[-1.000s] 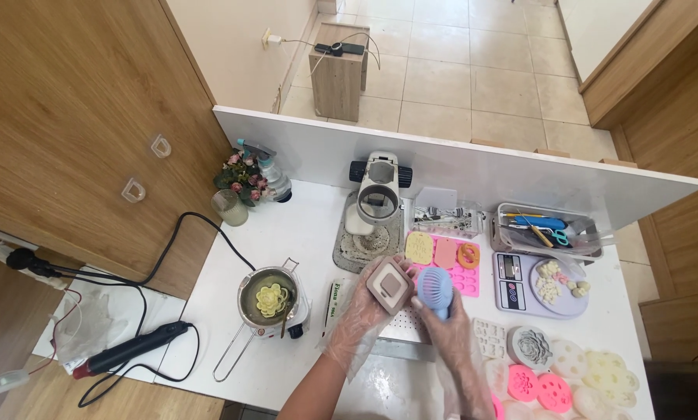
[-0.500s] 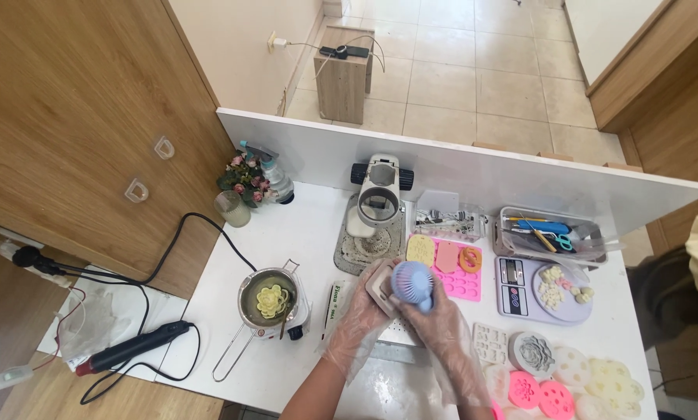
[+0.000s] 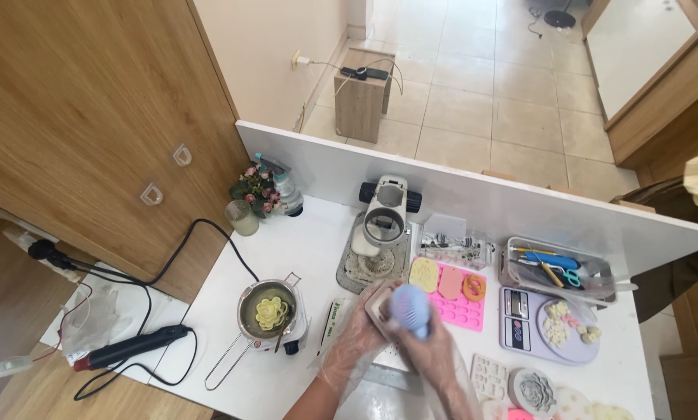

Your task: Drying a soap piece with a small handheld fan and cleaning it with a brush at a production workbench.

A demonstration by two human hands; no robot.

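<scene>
Hands gripping blue mould, pink tray beside

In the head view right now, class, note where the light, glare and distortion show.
Head view: even daylight, soft shadows; sheen on the floor tiles; wide-angle bend along the white wall; slight blur on the left hand, right hand and blue brush.

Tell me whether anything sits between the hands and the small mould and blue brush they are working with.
Nothing visible does. The left hand already cups the small mould, and the right hand has the blue brush pressed against it. Only the thin clear gloves on both hands lie between skin and these things.
</scene>
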